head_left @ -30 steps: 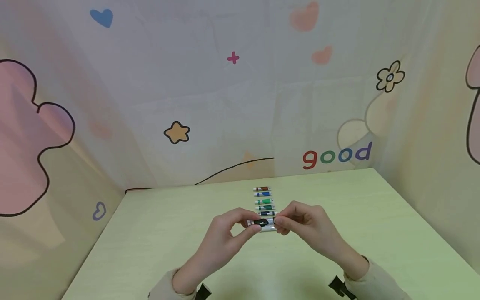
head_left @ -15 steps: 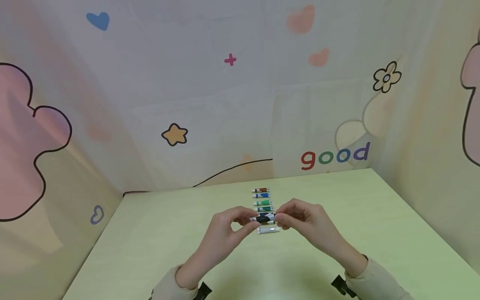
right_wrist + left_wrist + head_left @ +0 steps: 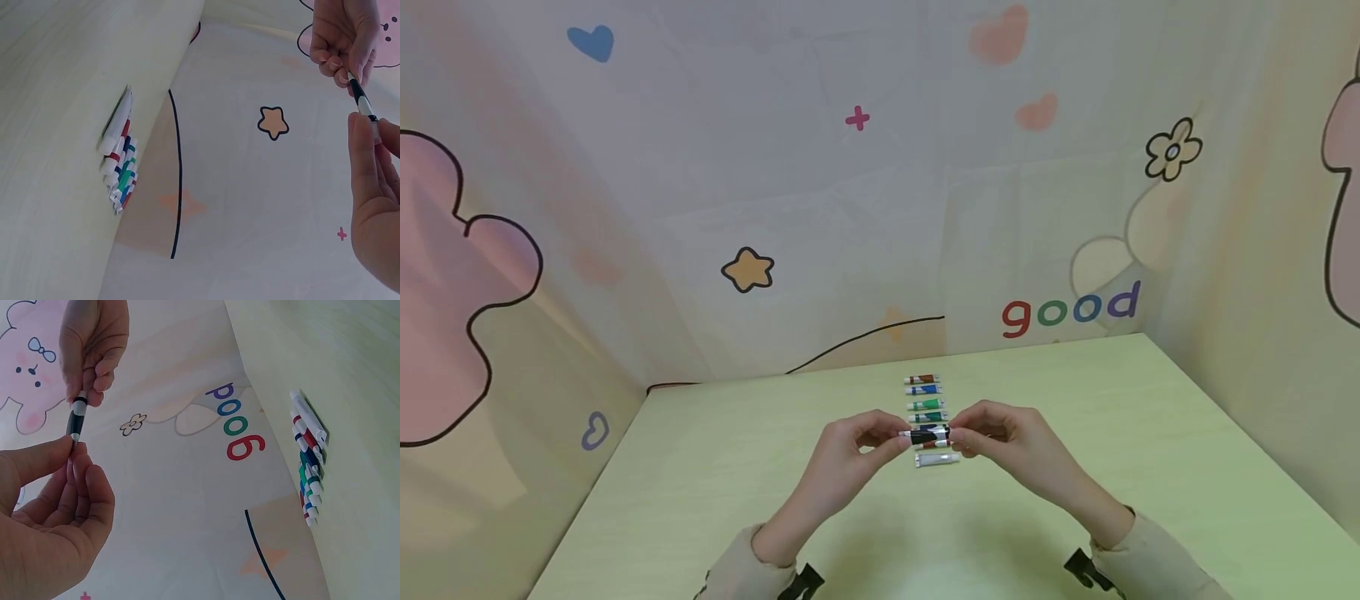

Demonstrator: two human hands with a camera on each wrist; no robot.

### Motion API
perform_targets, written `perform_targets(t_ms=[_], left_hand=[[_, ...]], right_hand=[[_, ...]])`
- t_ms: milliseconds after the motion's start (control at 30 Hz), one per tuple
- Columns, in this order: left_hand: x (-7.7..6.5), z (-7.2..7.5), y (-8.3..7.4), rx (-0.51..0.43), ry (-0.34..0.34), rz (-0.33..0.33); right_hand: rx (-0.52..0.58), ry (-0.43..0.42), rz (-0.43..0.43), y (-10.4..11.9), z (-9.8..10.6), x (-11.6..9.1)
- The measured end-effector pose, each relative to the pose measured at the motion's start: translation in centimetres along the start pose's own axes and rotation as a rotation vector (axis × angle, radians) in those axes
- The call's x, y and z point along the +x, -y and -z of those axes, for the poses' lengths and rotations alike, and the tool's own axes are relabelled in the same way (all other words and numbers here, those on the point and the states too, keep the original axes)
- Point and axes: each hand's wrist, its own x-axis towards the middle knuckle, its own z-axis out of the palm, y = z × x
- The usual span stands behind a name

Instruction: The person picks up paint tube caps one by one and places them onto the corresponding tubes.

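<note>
A small paint tube with a black label is held up level between both hands, above the table. My left hand pinches its flat crimped end between thumb and fingers, seen clearly in the left wrist view. At the other end, my right hand pinches the white cap. Behind and below lies a row of paint tubes: brown, blue, light green and dark green. A navy tube and a red-labelled one are partly hidden. Nearest me is a plain whitish tube.
The row lies on a pale green tabletop, running toward the back edge. A printed cloth backdrop stands behind the table and along both sides. Black straps show at the cuffs.
Both hands have raised the black-labelled tube slightly and away from me, uncovering the red-labelled and whitish tubes. The left fingers have shifted toward its crimped end, leaving more of the label visible.
</note>
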Motion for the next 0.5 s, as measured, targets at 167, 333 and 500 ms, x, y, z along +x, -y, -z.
perform_targets(t_ms=[167,333,500], left_hand=[[0.21,-0.03,0.2,-0.035,-0.001,0.018],[0.49,-0.1,0.16,-0.054,0.0,0.03],[0.66,-0.25,0.43,-0.071,0.009,0.05]], right_hand=[[-0.021,0.016,-0.015,-0.11,0.23,0.01],[-0.028,0.018,-0.02,-0.26,0.43,0.0],[-0.036,0.015,-0.034,-0.43,0.48,-0.01]])
